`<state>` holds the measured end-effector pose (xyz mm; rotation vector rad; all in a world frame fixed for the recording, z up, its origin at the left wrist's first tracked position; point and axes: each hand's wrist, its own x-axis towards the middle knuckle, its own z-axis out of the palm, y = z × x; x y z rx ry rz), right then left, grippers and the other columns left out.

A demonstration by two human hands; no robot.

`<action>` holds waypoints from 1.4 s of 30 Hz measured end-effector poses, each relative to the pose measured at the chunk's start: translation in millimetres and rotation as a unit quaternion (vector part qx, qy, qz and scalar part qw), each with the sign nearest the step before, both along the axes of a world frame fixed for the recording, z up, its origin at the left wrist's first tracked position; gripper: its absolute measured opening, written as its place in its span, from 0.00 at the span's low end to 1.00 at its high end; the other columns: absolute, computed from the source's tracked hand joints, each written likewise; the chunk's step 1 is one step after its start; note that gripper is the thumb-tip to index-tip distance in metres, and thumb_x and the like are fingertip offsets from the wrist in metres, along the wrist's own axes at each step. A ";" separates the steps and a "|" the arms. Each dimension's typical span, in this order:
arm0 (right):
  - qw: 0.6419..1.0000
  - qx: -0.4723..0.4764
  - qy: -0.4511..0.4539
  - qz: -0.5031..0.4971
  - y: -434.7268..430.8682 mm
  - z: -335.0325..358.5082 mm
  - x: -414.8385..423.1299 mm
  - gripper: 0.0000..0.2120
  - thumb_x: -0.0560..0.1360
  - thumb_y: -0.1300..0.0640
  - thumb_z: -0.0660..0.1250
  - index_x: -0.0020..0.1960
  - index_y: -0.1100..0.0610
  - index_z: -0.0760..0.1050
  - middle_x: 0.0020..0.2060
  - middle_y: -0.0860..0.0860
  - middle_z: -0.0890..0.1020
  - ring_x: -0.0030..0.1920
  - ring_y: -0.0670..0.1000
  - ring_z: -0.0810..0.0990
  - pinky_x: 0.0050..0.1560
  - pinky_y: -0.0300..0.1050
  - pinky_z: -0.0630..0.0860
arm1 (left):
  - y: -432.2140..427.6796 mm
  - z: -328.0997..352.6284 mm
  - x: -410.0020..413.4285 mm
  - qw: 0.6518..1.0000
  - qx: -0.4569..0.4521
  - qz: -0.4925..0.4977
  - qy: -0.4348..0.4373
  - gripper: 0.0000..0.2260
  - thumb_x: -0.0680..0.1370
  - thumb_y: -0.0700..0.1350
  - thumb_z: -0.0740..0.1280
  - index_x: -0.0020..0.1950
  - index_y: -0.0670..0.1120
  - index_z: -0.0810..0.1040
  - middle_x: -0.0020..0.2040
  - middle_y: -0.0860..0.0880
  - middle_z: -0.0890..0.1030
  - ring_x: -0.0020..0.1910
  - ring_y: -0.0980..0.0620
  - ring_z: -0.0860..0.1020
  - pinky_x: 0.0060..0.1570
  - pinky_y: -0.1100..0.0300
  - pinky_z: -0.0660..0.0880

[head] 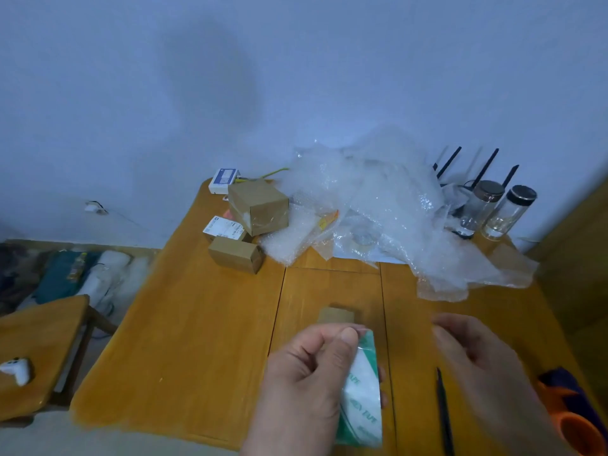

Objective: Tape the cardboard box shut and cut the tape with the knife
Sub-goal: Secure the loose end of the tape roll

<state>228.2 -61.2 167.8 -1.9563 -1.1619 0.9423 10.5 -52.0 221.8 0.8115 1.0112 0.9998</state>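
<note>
My left hand (306, 383) is shut on a roll of clear tape (360, 390) with a green and white printed core, held upright above the table's near edge. Just beyond its fingertips a small brown cardboard box (336, 314) rests on the table, partly hidden by the hand. To the right, my right hand (487, 373) hovers blurred with its fingers loosely bent and nothing visible in it. A thin black knife (444, 409) lies on the table between my two hands, pointing away from me.
Several taped cardboard boxes (258, 207) sit at the back left of the wooden table (184, 324), beside a heap of bubble wrap (378, 209). Two glass jars (493, 212) stand back right. An orange object (572, 419) lies at the near right. A wooden chair (39, 340) stands left.
</note>
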 end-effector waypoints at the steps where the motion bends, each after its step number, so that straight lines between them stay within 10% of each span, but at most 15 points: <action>1: 0.997 0.068 0.025 0.039 -2.5 46.3 -10.3 0.19 0.68 0.31 0.68 0.53 0.39 0.79 0.46 0.42 0.84 0.47 0.43 0.82 0.44 0.40 0.78 | 1.9 9.3 -0.4 1.000 0.022 0.004 0.012 0.09 0.74 0.51 0.75 0.41 0.46 0.88 0.38 0.26 0.82 0.33 0.38 0.81 0.37 0.40 0.82; 4: 0.968 0.179 0.024 0.173 -12.4 150.7 -35.0 0.33 0.57 0.24 0.71 0.59 0.34 0.78 0.52 0.41 0.83 0.49 0.45 0.80 0.43 0.43 0.79 | 5.9 39.7 2.0 0.994 0.099 0.014 0.048 0.11 0.71 0.54 0.76 0.44 0.47 0.88 0.40 0.20 0.75 0.35 0.39 0.76 0.37 0.34 0.81; 8: 0.921 0.295 -0.109 0.232 -12.5 210.6 -61.5 0.20 0.62 0.33 0.71 0.53 0.31 0.78 0.50 0.32 0.81 0.51 0.37 0.78 0.43 0.24 0.72 | 6.3 84.6 1.0 0.982 0.184 0.012 0.034 0.11 0.69 0.54 0.76 0.43 0.48 0.89 0.34 0.28 0.77 0.35 0.45 0.74 0.36 0.57 0.75; 13: 0.886 0.359 -0.224 0.191 -11.5 244.6 -77.2 0.08 0.67 0.39 0.68 0.44 0.38 0.78 0.44 0.37 0.79 0.45 0.34 0.77 0.39 0.21 0.67 | 0.4 121.4 -2.0 0.971 0.239 0.008 0.015 0.17 0.65 0.59 0.74 0.43 0.47 0.88 0.36 0.21 0.75 0.34 0.42 0.74 0.39 0.31 0.80; 19: 0.902 0.329 -0.225 0.166 -12.1 266.5 -79.1 0.37 0.55 0.31 0.73 0.62 0.30 0.64 0.58 0.27 0.70 0.56 0.31 0.72 0.46 0.30 0.73 | -3.0 141.0 -10.9 0.958 0.286 0.017 0.022 0.27 0.60 0.71 0.75 0.45 0.49 0.89 0.29 0.29 0.77 0.28 0.37 0.74 0.34 0.22 0.74; 25: 0.892 0.343 -0.215 0.203 -6.2 286.8 -82.4 0.04 0.69 0.42 0.72 0.44 0.38 0.80 0.46 0.36 0.82 0.51 0.38 0.78 0.45 0.38 0.71 | 2.2 163.1 -11.1 0.958 0.283 0.036 0.011 0.20 0.63 0.61 0.77 0.45 0.47 0.88 0.36 0.24 0.79 0.33 0.34 0.79 0.37 0.21 0.74; 34: 0.855 0.398 -0.275 0.186 -11.2 320.3 -81.9 0.06 0.70 0.39 0.67 0.40 0.39 0.78 0.44 0.36 0.81 0.47 0.41 0.78 0.47 0.33 0.71 | 15.2 200.0 -9.1 0.933 0.358 -0.009 0.039 0.06 0.74 0.40 0.76 0.49 0.47 0.86 0.35 0.41 0.88 0.36 0.35 0.85 0.40 0.42 0.83; 38: 0.872 0.390 -0.227 0.190 -17.5 329.0 -79.1 0.06 0.73 0.39 0.70 0.40 0.38 0.80 0.43 0.37 0.82 0.43 0.43 0.80 0.42 0.30 0.72 | 20.5 206.5 -8.0 0.931 0.362 -0.015 0.039 0.07 0.73 0.41 0.75 0.50 0.42 0.84 0.30 0.49 0.85 0.27 0.56 0.81 0.30 0.65 0.79; 42: 0.908 0.342 -0.121 0.208 -15.2 337.3 -70.9 0.06 0.70 0.40 0.70 0.43 0.39 0.82 0.36 0.42 0.85 0.29 0.49 0.77 0.31 0.42 0.76 | 21.6 201.1 -2.4 0.927 0.373 -0.021 0.034 0.10 0.70 0.49 0.78 0.49 0.48 0.87 0.42 0.42 0.88 0.43 0.37 0.85 0.49 0.37 0.83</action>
